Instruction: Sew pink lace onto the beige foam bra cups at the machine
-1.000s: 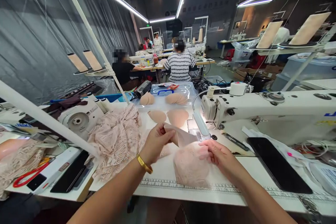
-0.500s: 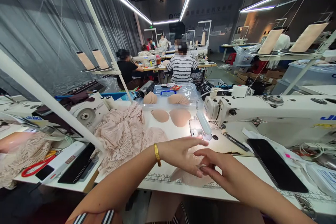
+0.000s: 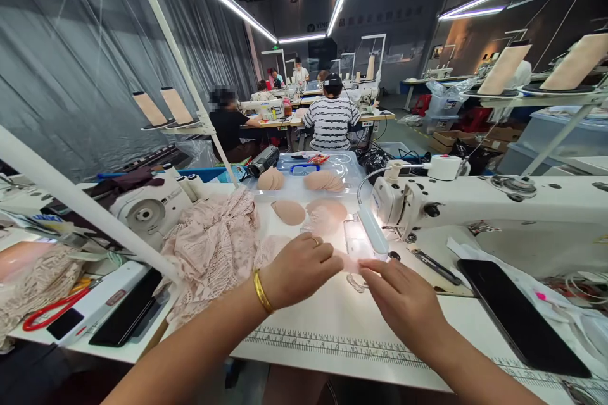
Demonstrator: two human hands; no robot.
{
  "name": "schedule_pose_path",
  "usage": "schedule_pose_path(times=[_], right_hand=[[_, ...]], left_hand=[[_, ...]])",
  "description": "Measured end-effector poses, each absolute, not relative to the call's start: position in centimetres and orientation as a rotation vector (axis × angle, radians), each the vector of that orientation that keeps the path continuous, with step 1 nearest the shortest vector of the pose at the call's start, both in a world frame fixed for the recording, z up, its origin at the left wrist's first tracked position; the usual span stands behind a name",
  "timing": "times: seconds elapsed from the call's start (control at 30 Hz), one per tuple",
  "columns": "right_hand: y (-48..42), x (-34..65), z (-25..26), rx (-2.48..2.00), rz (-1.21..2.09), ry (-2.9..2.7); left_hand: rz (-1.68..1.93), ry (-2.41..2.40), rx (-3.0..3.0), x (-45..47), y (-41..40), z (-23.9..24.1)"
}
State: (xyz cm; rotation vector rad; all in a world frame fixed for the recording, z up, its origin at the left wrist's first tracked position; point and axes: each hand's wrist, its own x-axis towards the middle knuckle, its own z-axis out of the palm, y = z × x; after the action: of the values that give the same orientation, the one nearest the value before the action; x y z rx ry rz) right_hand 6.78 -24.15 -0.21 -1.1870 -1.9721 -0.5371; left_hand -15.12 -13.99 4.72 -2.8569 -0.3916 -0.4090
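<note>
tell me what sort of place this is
Most likely a garment sewing workshop: there is a white sewing machine at the right, a tall cone of thread above it, and a heap of pale pink lace fabric at the left.

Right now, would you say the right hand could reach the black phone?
Probably yes: the black phone lies to the right of the right hand, with nothing visibly covering it, though that hand seems busy with pale fabric.
</note>
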Motion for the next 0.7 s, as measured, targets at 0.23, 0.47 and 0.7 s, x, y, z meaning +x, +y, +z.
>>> schedule_pose_path(times=[0.23,0.47,0.7], right_hand=[[-20.9,11.1,-4.4,-1.179,-0.159,-2.285],[-20.8,13.7,-4.7,-1.195,-0.045,-2.303],[-21.6,14.5,-4.5,-1.283,0.168,-2.395]], left_hand=[[-0.155,-0.152,-2.904,-11.1,-12.8,0.5],[-0.286,-0.358,-2.945,-9.0,-12.0,-2.5],[-0.47,-0.292,-2.91,-9.0,-12.0,-3.5]])
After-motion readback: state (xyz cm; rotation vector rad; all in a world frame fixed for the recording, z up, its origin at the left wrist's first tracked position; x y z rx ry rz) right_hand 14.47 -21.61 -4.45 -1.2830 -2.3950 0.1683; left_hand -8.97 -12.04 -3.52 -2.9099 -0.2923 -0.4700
